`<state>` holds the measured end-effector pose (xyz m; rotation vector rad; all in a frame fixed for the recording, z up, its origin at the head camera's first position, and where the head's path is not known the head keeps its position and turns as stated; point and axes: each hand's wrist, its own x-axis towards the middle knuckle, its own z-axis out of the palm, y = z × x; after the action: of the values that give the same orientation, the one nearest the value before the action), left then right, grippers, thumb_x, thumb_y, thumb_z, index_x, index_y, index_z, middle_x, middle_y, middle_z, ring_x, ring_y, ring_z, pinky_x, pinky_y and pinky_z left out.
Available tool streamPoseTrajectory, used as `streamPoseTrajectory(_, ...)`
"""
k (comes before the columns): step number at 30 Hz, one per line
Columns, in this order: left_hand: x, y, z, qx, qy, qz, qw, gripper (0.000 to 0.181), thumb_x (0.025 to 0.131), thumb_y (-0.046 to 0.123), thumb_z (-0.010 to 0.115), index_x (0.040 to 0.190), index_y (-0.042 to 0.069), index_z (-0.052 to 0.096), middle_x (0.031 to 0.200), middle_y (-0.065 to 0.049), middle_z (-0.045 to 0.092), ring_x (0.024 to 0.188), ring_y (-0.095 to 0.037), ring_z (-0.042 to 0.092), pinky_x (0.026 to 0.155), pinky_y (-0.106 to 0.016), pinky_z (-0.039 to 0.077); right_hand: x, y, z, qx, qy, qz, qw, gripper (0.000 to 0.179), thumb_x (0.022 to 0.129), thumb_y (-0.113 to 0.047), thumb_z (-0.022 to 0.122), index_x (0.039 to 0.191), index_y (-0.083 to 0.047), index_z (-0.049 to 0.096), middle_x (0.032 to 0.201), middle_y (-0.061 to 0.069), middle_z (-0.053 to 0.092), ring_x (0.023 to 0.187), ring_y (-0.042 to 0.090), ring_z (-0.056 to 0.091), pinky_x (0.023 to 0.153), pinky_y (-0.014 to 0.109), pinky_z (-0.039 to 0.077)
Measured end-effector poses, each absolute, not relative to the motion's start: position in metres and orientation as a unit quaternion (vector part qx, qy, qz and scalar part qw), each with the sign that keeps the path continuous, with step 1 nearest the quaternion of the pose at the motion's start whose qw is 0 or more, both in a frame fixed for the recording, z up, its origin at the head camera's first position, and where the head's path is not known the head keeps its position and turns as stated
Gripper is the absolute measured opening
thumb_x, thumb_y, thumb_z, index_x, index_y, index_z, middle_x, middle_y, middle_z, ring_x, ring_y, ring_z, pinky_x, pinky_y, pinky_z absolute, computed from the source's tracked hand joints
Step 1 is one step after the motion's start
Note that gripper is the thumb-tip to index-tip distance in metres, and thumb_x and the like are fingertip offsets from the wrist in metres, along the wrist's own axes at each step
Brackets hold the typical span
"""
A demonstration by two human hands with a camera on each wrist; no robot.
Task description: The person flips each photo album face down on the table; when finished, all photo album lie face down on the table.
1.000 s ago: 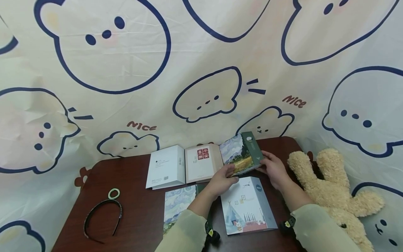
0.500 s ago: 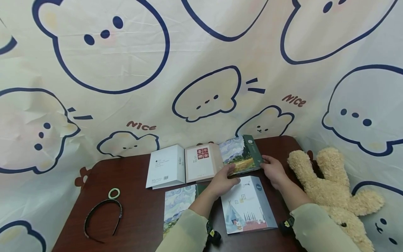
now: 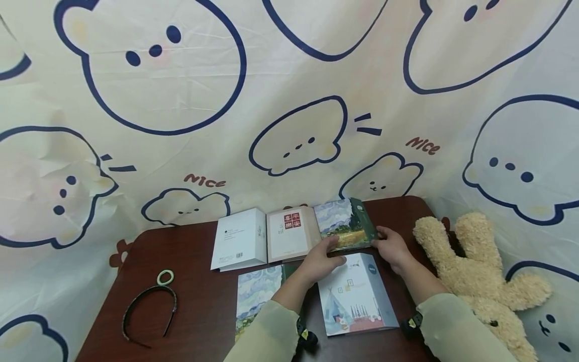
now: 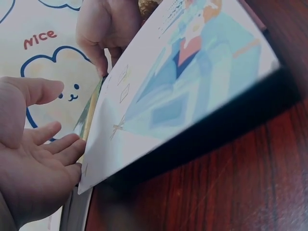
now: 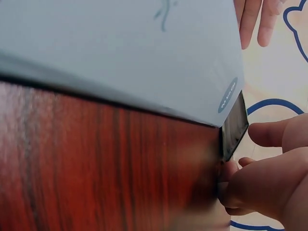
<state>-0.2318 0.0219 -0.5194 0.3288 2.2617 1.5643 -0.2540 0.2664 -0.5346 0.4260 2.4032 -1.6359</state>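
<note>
A book with a painted landscape cover and a green spine (image 3: pixel 336 216) lies at the back right of the table, beside a book with red characters (image 3: pixel 289 234). My left hand (image 3: pixel 318 261) rests its fingers at the painted book's lower left edge; in the left wrist view those fingers (image 4: pixel 62 147) are loosely extended, thumb held apart. Thumb and fingers of my right hand (image 3: pixel 394 249) pinch the lower right corner, and the right wrist view has the book's dark corner (image 5: pixel 235 127) between them. Just in front lies a white book with a tent picture (image 3: pixel 353 296).
A white book, back cover up (image 3: pixel 239 239), lies at the far left of the back row. A second painted book (image 3: pixel 258 291) is partly under my left forearm. A black headband (image 3: pixel 128 311) and a pale green ring (image 3: pixel 165 277) lie left; a plush toy (image 3: pixel 479 271) lies right.
The painted book has gone from raised and tilted to lying down, square with the back row. My right hand has come down slightly with its corner; the left hand has barely shifted.
</note>
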Motion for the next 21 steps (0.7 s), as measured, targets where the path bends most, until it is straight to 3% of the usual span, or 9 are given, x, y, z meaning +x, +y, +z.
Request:
streamPoseTrajectory(11, -0.233, 0.005, -0.507, 0.126, 0.795, 0.569, 0.170, 0.064, 0.100, 0.026, 0.068, 0.157, 0.011, 0.044, 0.156, -0.014, 0.050, 0.142, -0.035, 0.048, 0.112, -0.056, 0.043, -0.249, 0.269, -0.525, 0.122, 0.815, -0.556, 0.105, 0.070, 0.105, -0.016, 0.056, 0.163, 0.002, 0.021, 0.162, 0.031, 0.026, 0.146, 0.046, 0.032, 0.118, 0.062, 0.029)
streamPoseTrajectory(18, -0.225, -0.010, -0.500, 0.114, 0.795, 0.576, 0.153, 0.063, 0.099, 0.031, 0.069, 0.156, 0.015, 0.046, 0.157, -0.008, 0.049, 0.145, -0.033, 0.045, 0.112, -0.056, 0.043, -0.239, 0.262, -0.520, 0.110, 0.820, -0.556, 0.080, 0.074, 0.103, -0.017, 0.058, 0.164, -0.001, 0.019, 0.154, 0.031, 0.038, 0.132, 0.041, 0.047, 0.108, 0.058, 0.042)
streamPoseTrajectory(21, -0.220, -0.019, -0.498, 0.117, 0.788, 0.587, 0.146, 0.062, 0.101, 0.030, 0.067, 0.157, 0.017, 0.045, 0.158, -0.004, 0.047, 0.146, -0.032, 0.044, 0.112, -0.054, 0.044, -0.233, 0.259, -0.517, 0.098, 0.826, -0.551, 0.074, 0.073, 0.103, -0.017, 0.060, 0.163, -0.002, 0.022, 0.153, 0.029, 0.039, 0.131, 0.040, 0.045, 0.106, 0.055, 0.045)
